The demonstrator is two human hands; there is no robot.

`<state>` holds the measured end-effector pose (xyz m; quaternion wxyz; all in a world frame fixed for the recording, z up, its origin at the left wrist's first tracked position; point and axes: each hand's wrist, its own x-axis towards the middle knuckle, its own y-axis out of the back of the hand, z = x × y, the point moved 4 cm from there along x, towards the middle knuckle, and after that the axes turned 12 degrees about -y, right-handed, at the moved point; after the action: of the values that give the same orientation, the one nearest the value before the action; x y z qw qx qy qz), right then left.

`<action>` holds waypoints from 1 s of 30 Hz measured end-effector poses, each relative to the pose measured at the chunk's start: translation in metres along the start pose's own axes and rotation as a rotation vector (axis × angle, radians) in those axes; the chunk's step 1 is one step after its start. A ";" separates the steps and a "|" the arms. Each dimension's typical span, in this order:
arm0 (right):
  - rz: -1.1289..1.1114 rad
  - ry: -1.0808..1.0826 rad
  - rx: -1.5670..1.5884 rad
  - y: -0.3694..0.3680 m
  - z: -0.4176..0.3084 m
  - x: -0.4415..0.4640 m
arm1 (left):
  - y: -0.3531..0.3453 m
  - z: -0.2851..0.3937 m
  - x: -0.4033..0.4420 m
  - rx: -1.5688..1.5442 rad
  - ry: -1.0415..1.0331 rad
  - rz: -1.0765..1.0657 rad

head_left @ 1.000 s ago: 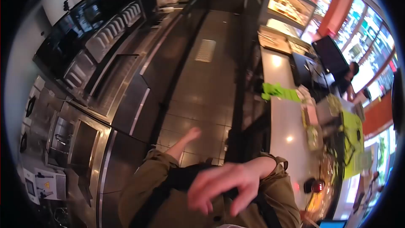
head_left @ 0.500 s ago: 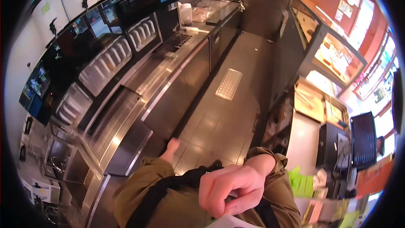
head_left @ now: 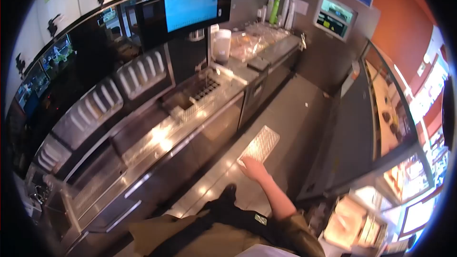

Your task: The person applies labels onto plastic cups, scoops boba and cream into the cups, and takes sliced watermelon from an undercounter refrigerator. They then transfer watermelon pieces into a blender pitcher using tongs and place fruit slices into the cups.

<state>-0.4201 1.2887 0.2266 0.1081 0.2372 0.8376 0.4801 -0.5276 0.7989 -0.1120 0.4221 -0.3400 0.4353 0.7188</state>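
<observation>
My right hand point(head_left: 253, 169) is extended in front of my body, above the floor, its fingers curled together. It overlaps the near end of a bright metal floor grate point(head_left: 264, 143) in the picture; whether anything small is between the fingers cannot be made out. The brown sleeve point(head_left: 304, 236) is pushed up from the forearm. My left hand is out of the picture. A dark strap or apron point(head_left: 233, 219) with a small pale label crosses my front.
At left runs a steel counter point(head_left: 164, 138) with recessed wells, below upright dispensers point(head_left: 97, 102) and a lit blue screen point(head_left: 191, 9). Cups point(head_left: 275, 11) and a clear-wrapped pile point(head_left: 250, 43) are at the back. A glass display case point(head_left: 390, 109) and a wooden tray point(head_left: 343, 221) are at right.
The view has swung right and moved along the aisle. My right hand has gone from close to my chest to farther forward, and my left hand has left the view.
</observation>
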 end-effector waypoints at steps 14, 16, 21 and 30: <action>-0.206 -1.864 0.507 -0.042 0.495 -0.198 | 0.000 1.036 0.192 -0.090 -1.221 0.229; -0.222 -1.877 0.584 -0.043 0.535 -0.165 | -0.044 1.082 0.215 -0.111 -1.216 0.166; -0.576 -1.150 0.196 -0.010 0.685 0.007 | -0.128 1.024 0.410 0.736 -0.802 -0.539; 0.285 -0.753 0.610 0.315 0.858 0.573 | -0.023 0.961 0.427 -0.018 -0.019 -0.070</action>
<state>-0.4714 2.3562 0.0804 0.2618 0.5265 0.8021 0.1046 -0.7997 1.8153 -0.1111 0.4479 -0.3523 0.4125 0.7107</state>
